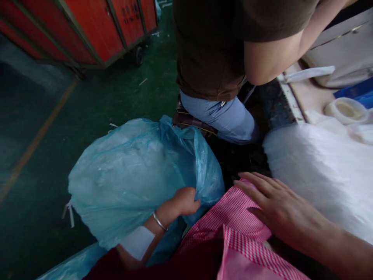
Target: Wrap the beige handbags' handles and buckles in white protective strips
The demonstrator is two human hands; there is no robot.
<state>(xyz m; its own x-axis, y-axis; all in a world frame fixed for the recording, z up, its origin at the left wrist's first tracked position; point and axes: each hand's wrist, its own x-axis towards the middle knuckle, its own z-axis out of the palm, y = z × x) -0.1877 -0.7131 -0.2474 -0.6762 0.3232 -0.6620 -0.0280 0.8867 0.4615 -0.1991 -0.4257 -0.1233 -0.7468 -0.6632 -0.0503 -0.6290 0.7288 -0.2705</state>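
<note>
My left hand (184,202), with a thin bracelet on the wrist, is closed on the edge of a large light blue plastic bag (131,175) that bulges with pale stuffing on the floor at my left. My right hand (276,208) lies open and flat, fingers stretched leftward, on pink checked cloth (233,221) over my lap. Right of that hand a heap of white fibre filling (323,171) lies on the table edge.
Another person in a brown shirt and light blue trousers (227,112) sits just ahead, close to the bag. A red wheeled cart (96,31) stands on the green floor at the back left. A roll of tape (346,109) lies on the worktable at the right.
</note>
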